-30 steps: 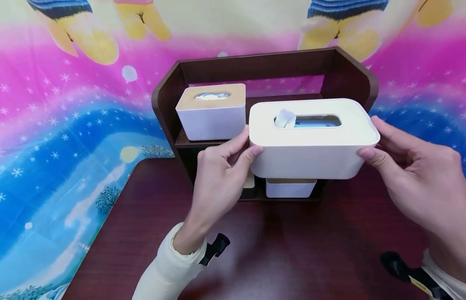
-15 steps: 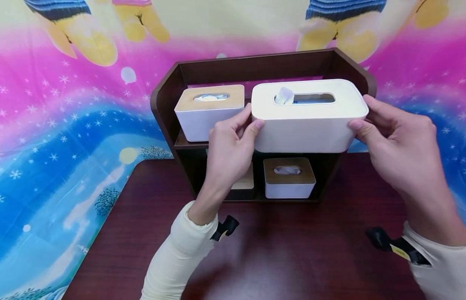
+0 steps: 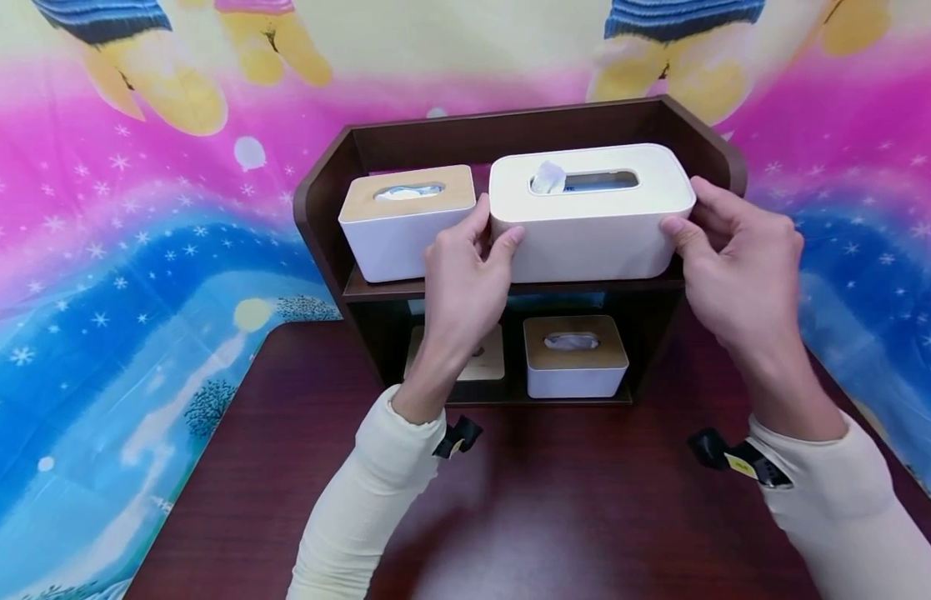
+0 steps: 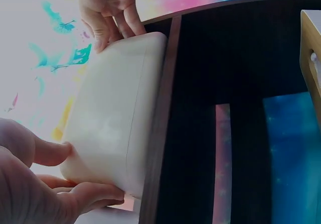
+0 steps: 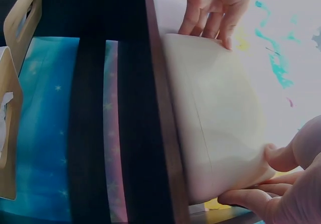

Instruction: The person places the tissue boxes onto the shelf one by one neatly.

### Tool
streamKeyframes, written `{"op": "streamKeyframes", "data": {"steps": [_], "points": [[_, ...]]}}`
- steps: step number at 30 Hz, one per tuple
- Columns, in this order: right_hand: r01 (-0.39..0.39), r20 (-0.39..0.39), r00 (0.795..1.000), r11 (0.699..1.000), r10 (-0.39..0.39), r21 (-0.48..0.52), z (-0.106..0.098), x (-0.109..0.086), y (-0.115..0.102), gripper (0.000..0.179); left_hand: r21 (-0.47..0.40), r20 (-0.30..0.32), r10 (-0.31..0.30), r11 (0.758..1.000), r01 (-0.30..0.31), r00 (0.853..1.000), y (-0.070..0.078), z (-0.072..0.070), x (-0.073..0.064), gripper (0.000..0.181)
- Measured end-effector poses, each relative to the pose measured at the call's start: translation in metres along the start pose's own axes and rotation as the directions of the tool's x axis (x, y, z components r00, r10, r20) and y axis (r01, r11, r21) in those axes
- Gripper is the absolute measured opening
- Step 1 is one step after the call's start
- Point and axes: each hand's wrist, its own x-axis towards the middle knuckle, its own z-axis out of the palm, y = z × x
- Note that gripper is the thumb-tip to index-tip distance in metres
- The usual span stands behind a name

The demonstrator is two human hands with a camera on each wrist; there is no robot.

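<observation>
A long white tissue box with a slotted lid and a tuft of tissue showing is at the upper shelf, its base right over the shelf's front edge. My left hand holds its left end, thumb on the front face and fingers round the side. The other end is gripped the same way by my right hand. In both wrist views the white box lies close along the dark shelf board, with thumb and fingers at each end. A wood-topped tissue box stands just left of it.
The dark brown two-tier shelf stands on a reddish-brown table. On its lower level sit a white box with a brown lid and a dark box with a pale wooden lid, partly behind my left forearm. A printed cloth hangs behind.
Both hands have carried the white tissue box up, away from me and slightly left to the upper shelf. The boxes on the lower level have come into fuller view.
</observation>
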Motion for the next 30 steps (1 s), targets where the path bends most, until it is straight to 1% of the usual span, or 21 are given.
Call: {"op": "streamKeyframes", "data": {"steps": [4,8,13,17,23,26,30], "points": [[0.005,-0.022,1.000,1.000,-0.006,-0.016,0.004,0.002,0.000,0.052,0.020,-0.010,0.017,1.000,-0.016,1.000,-0.002,0.002,0.004,0.057],[0.034,-0.048,0.998,0.999,-0.036,-0.040,0.009,0.004,-0.001,0.052,0.043,-0.030,0.043,0.998,-0.042,0.999,-0.002,0.004,0.006,0.056],[0.058,-0.059,0.996,0.997,-0.062,-0.057,0.015,0.004,0.000,0.052,0.068,-0.040,0.032,0.997,-0.029,0.999,-0.003,0.008,0.008,0.056],[0.053,-0.058,0.997,0.997,-0.056,-0.056,0.018,0.003,0.000,0.052,0.094,-0.036,0.033,0.995,-0.029,0.999,-0.004,0.011,0.008,0.057],[0.039,-0.063,0.997,0.997,-0.044,-0.070,0.020,0.001,0.000,0.052,0.142,-0.026,0.070,0.988,-0.066,0.997,-0.006,0.014,0.007,0.058],[0.043,-0.069,0.996,0.996,-0.048,-0.072,0.020,0.001,0.000,0.052,0.154,-0.022,0.089,0.985,-0.084,0.996,-0.007,0.015,0.007,0.056],[0.037,-0.064,0.997,0.997,-0.041,-0.073,0.020,0.001,-0.001,0.053,0.153,-0.022,0.092,0.984,-0.088,0.996,-0.007,0.015,0.006,0.054]]}}
